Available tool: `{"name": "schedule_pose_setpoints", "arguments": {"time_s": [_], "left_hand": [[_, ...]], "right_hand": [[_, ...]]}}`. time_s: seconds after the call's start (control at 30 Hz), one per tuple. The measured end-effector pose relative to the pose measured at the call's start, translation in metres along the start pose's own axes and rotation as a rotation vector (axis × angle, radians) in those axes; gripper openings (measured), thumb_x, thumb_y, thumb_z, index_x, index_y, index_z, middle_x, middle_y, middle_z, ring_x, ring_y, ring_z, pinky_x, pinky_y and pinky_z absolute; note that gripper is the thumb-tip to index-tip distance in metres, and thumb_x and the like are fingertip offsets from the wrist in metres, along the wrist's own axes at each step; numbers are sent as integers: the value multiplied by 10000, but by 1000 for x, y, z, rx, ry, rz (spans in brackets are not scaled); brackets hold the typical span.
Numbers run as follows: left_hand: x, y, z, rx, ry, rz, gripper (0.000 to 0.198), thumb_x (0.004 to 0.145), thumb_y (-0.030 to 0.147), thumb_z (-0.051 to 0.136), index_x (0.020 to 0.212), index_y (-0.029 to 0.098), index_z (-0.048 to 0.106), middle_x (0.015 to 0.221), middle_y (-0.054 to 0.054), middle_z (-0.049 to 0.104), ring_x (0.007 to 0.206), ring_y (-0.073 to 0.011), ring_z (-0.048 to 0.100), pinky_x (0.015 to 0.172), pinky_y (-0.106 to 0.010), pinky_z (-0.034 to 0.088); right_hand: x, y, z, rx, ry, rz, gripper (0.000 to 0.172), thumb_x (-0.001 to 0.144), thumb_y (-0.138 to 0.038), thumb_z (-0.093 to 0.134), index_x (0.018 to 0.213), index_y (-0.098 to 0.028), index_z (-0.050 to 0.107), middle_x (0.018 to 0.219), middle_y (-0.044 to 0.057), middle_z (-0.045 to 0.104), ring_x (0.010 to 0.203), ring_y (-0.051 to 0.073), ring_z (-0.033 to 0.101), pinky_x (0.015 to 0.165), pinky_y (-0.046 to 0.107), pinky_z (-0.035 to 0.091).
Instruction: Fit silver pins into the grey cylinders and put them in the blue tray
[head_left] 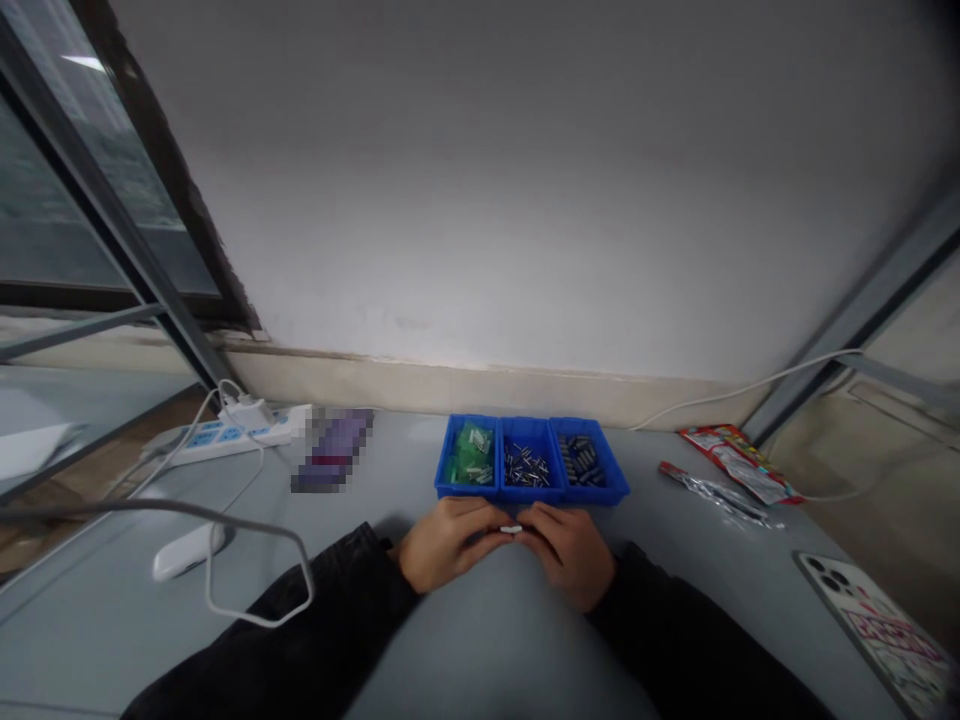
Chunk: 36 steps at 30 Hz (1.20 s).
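Observation:
A small white piece is pinched between the fingertips of both hands, just in front of the blue bins; its exact kind is too small to make out. My left hand grips it from the left, and my right hand closes on its other end. Behind them stand three joined blue bins. The left bin holds green plastic and small whitish pieces. Thin shiny metal pins lie loose in the middle bin. Dark grey short cylinders fill part of the right bin.
On the grey table, a white power strip, a blurred-out purple item and a white device with a cable lie left. Right are a red packet, a clear wrapper and a phone. A wall stands behind.

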<state>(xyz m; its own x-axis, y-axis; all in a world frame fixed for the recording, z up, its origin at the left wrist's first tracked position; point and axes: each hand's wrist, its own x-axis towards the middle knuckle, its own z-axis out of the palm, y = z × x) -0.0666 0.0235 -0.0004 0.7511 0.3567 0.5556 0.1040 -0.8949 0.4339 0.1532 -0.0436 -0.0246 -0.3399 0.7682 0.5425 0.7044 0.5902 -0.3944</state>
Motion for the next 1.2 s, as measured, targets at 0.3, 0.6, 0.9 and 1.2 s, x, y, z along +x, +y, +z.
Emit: {"name": "schedule_pose_setpoints", "arguments": {"time_s": [0.3, 0.6, 0.9, 1.2], "left_hand": [[0, 0, -1, -19, -11, -16, 175, 1013, 264, 566, 1089, 153, 678, 945, -61, 724, 832, -144, 684, 761, -237, 538], [0, -2, 0, -4, 11, 3, 182, 999, 278, 592, 1092, 151, 684, 906, -59, 721, 807, -144, 684, 734, -236, 550], [1, 2, -3, -8, -2, -27, 192, 1007, 294, 578, 1084, 152, 681, 913, -59, 720, 799, -138, 680, 732, -227, 543], [-1, -2, 1, 4, 4, 1, 197, 1004, 308, 584, 1082, 156, 681, 859, -51, 701, 775, -136, 671, 721, -222, 535]], "right_hand": [[-1, 2, 2, 11, -1, 6, 188, 1046, -303, 435, 988, -185, 569, 879, 27, 691, 759, 161, 673, 688, 268, 445], [0, 2, 2, -28, -6, 13, 211, 1053, -289, 408, 982, -186, 579, 872, 33, 698, 736, 160, 683, 660, 262, 449], [0, 0, 3, -33, 1, 7, 207, 1058, -285, 391, 984, -185, 557, 872, 24, 696, 735, 163, 682, 659, 273, 449], [0, 1, 2, -44, 11, -13, 269, 1070, -320, 386, 948, -182, 582, 851, 29, 695, 727, 154, 681, 656, 259, 448]]}}
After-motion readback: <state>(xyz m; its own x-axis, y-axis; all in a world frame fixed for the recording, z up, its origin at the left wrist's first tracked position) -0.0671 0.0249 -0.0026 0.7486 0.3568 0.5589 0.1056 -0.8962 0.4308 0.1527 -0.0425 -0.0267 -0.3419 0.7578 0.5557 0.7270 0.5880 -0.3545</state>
